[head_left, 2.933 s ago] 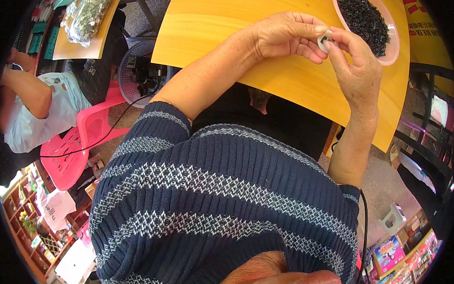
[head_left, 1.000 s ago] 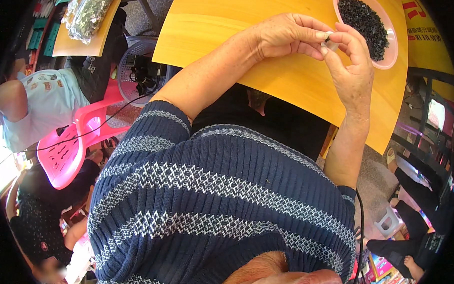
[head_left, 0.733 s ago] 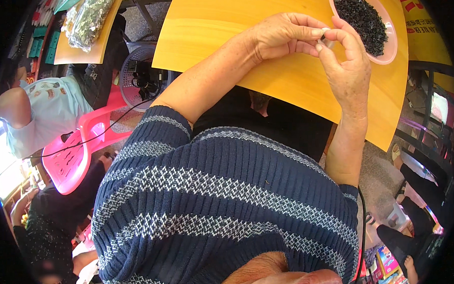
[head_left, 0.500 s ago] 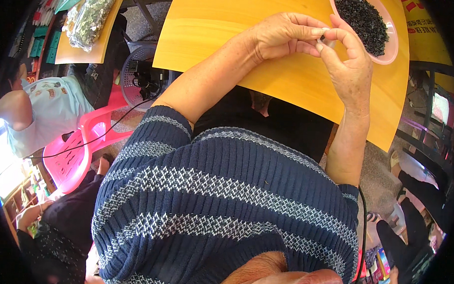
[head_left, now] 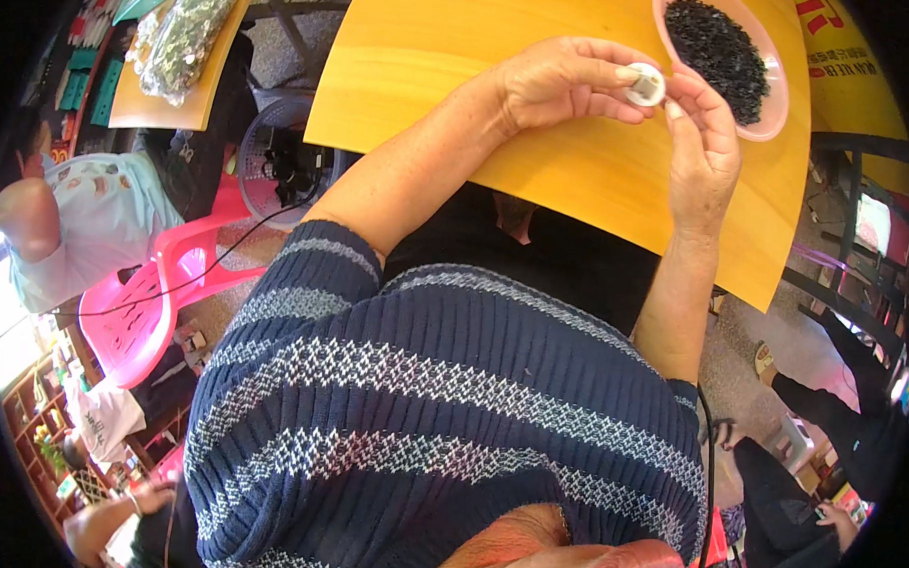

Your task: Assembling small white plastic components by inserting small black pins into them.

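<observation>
Pinching a small white disc [head_left: 647,94] over the yellow table [head_left: 422,63], the left hand [head_left: 564,83] has its thumb pressed on the near edge and its fingers tucked underneath, so that one's clamped on the thing pretty firmly. The disc is tipped so its round face shows, with a white rim and a greyish middle (way too small to make out what that middle bit actually is).

The right hand [head_left: 705,143] is right beside it, thumb and forefinger brought in close by the disc's right edge. Can't honestly tell if those fingertips are together on some tiny piece or just touching the rim. Other fingers are curled loosely behind.

Just past the right hand, up toward the far right of the table, there's a pink basin [head_left: 777,103] with a big heap of little black bits [head_left: 721,58] in it. Forearms are bare below the sleeves of a navy striped sweater [head_left: 451,384].

Off to the left, a clear plastic bag [head_left: 188,39] full of small shiny pieces lies on another tabletop [head_left: 140,105]. Below that, someone in a light blue shirt [head_left: 106,217] is by a bright pink chair [head_left: 128,323], and a purplish basket [head_left: 248,167] with dark stuff inside stands next to the yellow table.
</observation>
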Demonstrator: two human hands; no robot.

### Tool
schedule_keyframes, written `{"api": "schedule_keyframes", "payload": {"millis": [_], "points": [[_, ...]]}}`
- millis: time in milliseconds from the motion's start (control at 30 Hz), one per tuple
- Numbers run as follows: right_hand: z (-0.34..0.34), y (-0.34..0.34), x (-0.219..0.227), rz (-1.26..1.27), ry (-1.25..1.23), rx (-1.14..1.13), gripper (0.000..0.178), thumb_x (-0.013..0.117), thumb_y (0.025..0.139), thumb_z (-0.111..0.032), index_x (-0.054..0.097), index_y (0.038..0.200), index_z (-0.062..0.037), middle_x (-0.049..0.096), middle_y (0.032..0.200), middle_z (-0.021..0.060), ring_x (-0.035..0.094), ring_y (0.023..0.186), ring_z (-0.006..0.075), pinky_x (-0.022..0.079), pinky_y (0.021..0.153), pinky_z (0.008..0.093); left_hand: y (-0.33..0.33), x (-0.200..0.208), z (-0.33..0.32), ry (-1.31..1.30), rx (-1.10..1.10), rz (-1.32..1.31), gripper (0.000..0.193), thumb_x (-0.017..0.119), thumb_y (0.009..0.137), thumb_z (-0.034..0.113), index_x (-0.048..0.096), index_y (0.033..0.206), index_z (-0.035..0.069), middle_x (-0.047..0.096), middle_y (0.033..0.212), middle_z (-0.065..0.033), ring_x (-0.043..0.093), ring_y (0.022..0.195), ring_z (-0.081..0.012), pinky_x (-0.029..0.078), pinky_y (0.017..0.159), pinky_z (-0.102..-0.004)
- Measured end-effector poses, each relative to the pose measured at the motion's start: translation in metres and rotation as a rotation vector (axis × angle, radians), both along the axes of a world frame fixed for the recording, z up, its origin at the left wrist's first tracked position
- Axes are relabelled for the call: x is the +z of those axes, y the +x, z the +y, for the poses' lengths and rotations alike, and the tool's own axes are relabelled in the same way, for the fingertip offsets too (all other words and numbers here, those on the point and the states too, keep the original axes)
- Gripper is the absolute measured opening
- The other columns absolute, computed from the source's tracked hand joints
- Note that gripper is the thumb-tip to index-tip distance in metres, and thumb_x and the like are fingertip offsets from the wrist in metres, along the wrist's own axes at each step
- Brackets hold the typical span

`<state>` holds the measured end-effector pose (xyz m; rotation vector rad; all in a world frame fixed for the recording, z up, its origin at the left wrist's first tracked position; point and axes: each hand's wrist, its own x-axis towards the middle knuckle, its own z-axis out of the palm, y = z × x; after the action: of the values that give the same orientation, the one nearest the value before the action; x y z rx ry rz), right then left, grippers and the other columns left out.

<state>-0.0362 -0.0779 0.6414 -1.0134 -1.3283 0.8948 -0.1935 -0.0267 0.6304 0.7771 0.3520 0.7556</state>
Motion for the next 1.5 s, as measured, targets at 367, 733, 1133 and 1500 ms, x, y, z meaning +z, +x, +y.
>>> {"api": "schedule_keyframes", "payload": {"millis": [367, 733, 1133, 1500], "points": [[-0.019, -0.018, -0.013, 0.009, -0.187, -0.063, 0.014, 0.049, 0.078, -0.002, 0.052, 0.092, 0.0017, 0.055, 0.082, 0.0048, 0.052, 0.075, 0.0088, 0.042, 0.068, 0.0210, -0.016, 0.041, 0.014, 0.073, 0.349, 0.227, 0.017, 0.052, 0.081, 0.011, 0.054, 0.095, 0.001, 0.059, 0.084, -0.0115, 0.059, 0.069, -0.0149, 0.051, 0.061, -0.0252], [-0.029, -0.015, -0.016, -0.242, -0.110, -0.044, 0.010, 0.051, 0.074, -0.003, 0.054, 0.083, 0.0013, 0.056, 0.079, 0.0112, 0.055, 0.071, 0.0193, 0.043, 0.065, 0.0263, -0.047, 0.135, 0.135, 1.188, 0.881, 1.293, 0.022, 0.052, 0.074, 0.022, 0.061, 0.083, 0.004, 0.060, 0.072, -0.0111, 0.058, 0.067, -0.0212, 0.045, 0.061, -0.0297], [-0.019, -0.023, -0.005, -0.216, 0.019, -0.001, 0.009, 0.051, 0.072, 0.000, 0.054, 0.080, 0.0008, 0.056, 0.078, 0.0135, 0.056, 0.071, 0.0243, 0.044, 0.063, 0.0283, 0.036, 0.099, 0.090, 1.504, 0.246, 1.282, 0.018, 0.055, 0.076, 0.016, 0.059, 0.091, 0.008, 0.062, 0.077, -0.0071, 0.059, 0.070, -0.0162, 0.047, 0.061, -0.0285], [-0.028, -0.028, -0.002, -0.385, 0.052, 0.046, 0.007, 0.051, 0.074, -0.002, 0.053, 0.080, 0.0006, 0.055, 0.078, 0.0138, 0.055, 0.073, 0.0256, 0.043, 0.066, 0.0289, -0.018, 0.044, 0.028, 1.208, 0.531, 1.250, 0.017, 0.052, 0.072, 0.025, 0.061, 0.077, 0.011, 0.060, 0.073, -0.0101, 0.057, 0.068, -0.0291, 0.046, 0.059, -0.0389]]}}
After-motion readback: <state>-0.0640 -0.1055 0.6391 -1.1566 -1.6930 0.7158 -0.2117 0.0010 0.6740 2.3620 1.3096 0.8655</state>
